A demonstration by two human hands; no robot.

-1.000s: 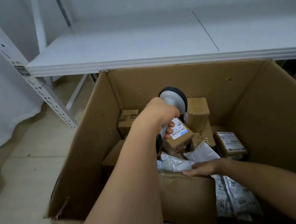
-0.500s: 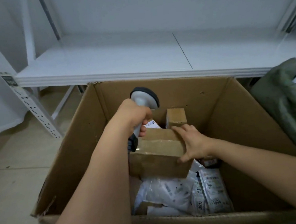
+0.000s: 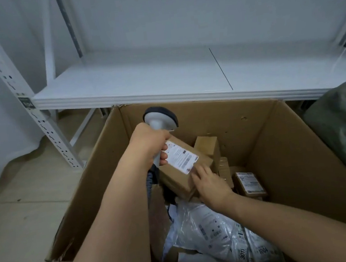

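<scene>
The broad white metal shelf board (image 3: 162, 76) runs past the far side of both hands, its front edge just above the back rim of the big open brown cardboard carton (image 3: 275, 141). That carton walls in both grips: the left wall stands close beside the left forearm, while the right wall is well apart from the right hand, with open room between them. A crumpled olive-green bag (image 3: 342, 125) leans outside the carton's right rim. Under the right forearm lies a heap of shiny white plastic mailer bags (image 3: 210, 233) with printed labels.

The flat brown cardboard parcel (image 3: 179, 179) sits raised and tilted between the two hands, its white shipping label (image 3: 181, 156) facing up (the print is too blurred to read). Its far left corner touches the left fingers. The right hand (image 3: 210, 184) grips the parcel's near right end, fingers laid over the top edge just beside the label.

The left hand (image 3: 149, 141) has its fingers curled tight round the handle of a grey handheld barcode scanner (image 3: 160, 119). The scanner's dark-rimmed head rises above the fist near the carton's back wall.

Beyond the right hand stands a small plain brown box (image 3: 208, 146). To its right lies a small labelled brown box (image 3: 251, 183), close but not touching.
</scene>
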